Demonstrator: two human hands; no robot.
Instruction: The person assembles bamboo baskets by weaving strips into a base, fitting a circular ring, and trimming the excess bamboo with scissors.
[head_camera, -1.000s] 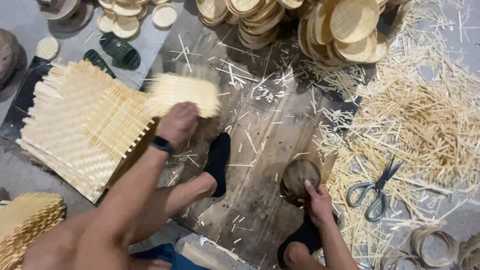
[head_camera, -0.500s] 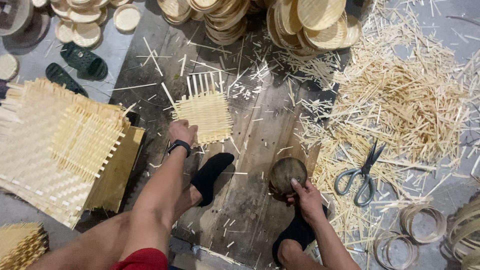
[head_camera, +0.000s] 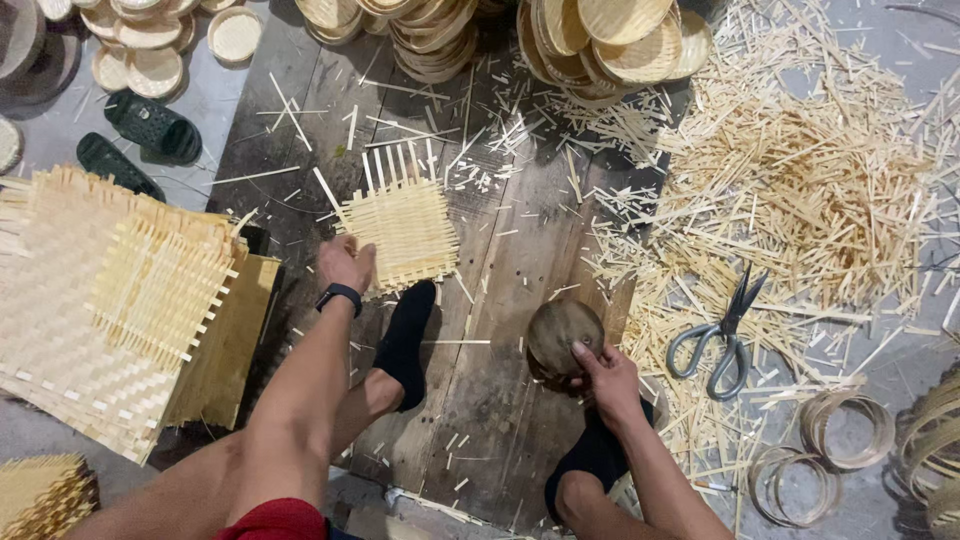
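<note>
The left hand (head_camera: 345, 262) is now laying 1 woven bamboo square (head_camera: 405, 225) on the wooden boards (head_camera: 500, 260), its grip pinching the corner. The right hand (head_camera: 605, 380) is clasping a round brown mould (head_camera: 560, 335), so shaping is likely starting.

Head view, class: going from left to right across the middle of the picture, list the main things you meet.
Stack of woven mats → left hand → small woven square → round brown block → right hand → scissors → bamboo rings.
</note>
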